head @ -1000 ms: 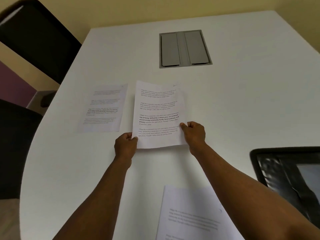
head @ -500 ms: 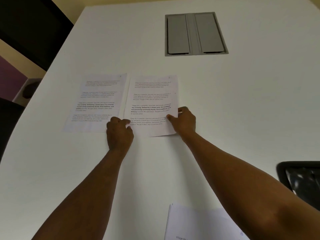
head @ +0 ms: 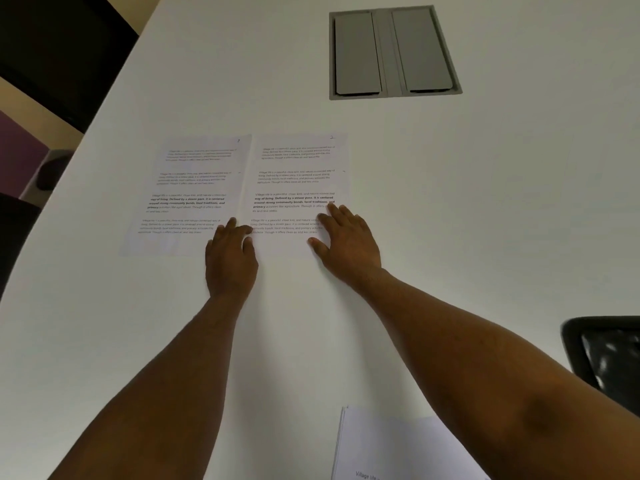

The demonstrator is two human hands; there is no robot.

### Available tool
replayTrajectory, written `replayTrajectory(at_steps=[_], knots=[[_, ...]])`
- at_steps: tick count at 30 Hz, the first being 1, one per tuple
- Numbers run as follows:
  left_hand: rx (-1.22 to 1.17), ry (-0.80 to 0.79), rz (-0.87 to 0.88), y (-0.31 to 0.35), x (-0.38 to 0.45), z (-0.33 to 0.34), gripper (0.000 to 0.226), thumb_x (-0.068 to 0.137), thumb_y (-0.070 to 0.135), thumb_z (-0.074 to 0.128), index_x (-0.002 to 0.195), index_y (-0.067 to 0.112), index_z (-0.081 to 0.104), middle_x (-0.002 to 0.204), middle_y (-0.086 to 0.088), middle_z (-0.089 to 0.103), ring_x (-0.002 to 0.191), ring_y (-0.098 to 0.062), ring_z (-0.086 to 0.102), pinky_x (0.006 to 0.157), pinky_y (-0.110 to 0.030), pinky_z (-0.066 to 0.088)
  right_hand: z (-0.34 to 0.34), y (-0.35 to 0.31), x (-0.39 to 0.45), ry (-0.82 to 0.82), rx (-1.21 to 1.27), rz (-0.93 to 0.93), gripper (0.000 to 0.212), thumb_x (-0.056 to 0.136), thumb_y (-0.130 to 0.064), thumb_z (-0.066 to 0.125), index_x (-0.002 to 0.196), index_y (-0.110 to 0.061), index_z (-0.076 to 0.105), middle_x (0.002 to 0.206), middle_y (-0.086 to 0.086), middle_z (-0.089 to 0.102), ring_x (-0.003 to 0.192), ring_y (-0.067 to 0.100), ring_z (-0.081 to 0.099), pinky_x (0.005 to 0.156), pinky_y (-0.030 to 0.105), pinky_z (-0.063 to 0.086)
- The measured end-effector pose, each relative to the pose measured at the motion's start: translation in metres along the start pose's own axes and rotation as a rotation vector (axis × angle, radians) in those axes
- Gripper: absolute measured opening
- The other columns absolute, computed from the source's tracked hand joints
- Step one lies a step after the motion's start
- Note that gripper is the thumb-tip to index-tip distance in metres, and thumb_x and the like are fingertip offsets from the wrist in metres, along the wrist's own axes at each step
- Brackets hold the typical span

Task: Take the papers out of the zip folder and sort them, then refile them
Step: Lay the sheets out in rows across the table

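Note:
Two printed sheets lie flat side by side on the white table (head: 485, 220). The left sheet (head: 187, 195) carries a handwritten mark at its top right corner. The right sheet (head: 298, 174) touches it along one edge. My left hand (head: 230, 258) rests flat across the seam at the sheets' near edge. My right hand (head: 343, 240) lies spread on the right sheet's lower right corner, fingers apart. A stack of more papers (head: 398, 445) sits near me, partly under my right forearm. The black zip folder (head: 602, 355) shows at the right edge.
A grey cable hatch (head: 394, 51) is set into the table beyond the sheets. A dark chair (head: 59, 46) stands past the table's left edge at the back. The table's curved left edge runs close to the left sheet.
The sheet held up in both hands has been laid flat beside the left sheet. Both hands went from pinching its bottom corners to resting flat on it.

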State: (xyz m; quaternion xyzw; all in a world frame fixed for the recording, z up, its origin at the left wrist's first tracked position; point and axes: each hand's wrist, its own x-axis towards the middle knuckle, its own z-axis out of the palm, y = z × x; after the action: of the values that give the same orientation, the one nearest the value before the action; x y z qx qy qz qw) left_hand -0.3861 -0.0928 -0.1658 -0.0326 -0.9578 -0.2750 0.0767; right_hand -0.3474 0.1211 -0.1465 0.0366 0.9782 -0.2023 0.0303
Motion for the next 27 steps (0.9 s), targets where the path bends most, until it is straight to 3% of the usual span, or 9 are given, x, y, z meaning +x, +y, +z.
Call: replayTrajectory(at_steps=[8,14,20,27], knots=[[0.012,-0.013,-0.013,-0.008,0.013,0.001,0.028,0.097,0.011,0.047,0.123,0.014,0.059,0.149,-0.010,0.041,0.143,-0.029,0.027,0.117,-0.044,0.018,0.003,-0.006,0.007,-0.002,-0.004,0.009,0.060,0.099,-0.051,0.036,0.152,-0.023,0.027,0.163,-0.001,0.011,0.150,0.016,0.005,0.121,0.035,0.003],[-0.010,0.035,0.009,-0.011,0.015,0.003,0.031,0.096,0.009,0.047,0.125,0.010,0.057,0.144,-0.012,0.047,0.139,-0.031,0.035,0.114,-0.049,0.025,0.006,-0.011,0.012,-0.009,-0.020,0.004,0.061,0.100,-0.051,0.035,0.152,-0.023,0.026,0.163,-0.001,0.011,0.150,0.016,0.005,0.120,0.035,0.002],[-0.093,0.100,0.002,-0.009,0.004,-0.002,0.046,0.101,0.018,0.042,0.146,0.010,0.036,0.154,-0.009,0.033,0.147,-0.026,0.017,0.120,-0.037,0.011,0.004,-0.013,-0.002,0.066,0.083,0.015,0.065,0.100,-0.055,0.031,0.155,-0.024,0.015,0.163,-0.002,0.008,0.150,0.013,0.005,0.122,0.035,0.003],[-0.243,-0.040,-0.151,0.016,-0.075,-0.028,0.054,0.100,0.028,0.046,0.150,0.020,0.029,0.158,-0.005,0.024,0.147,-0.023,0.018,0.117,-0.035,0.018,-0.021,0.012,-0.106,0.176,0.166,0.105,0.056,0.100,-0.051,0.035,0.144,-0.017,0.045,0.153,0.000,0.039,0.145,0.014,0.028,0.120,0.033,0.011]])
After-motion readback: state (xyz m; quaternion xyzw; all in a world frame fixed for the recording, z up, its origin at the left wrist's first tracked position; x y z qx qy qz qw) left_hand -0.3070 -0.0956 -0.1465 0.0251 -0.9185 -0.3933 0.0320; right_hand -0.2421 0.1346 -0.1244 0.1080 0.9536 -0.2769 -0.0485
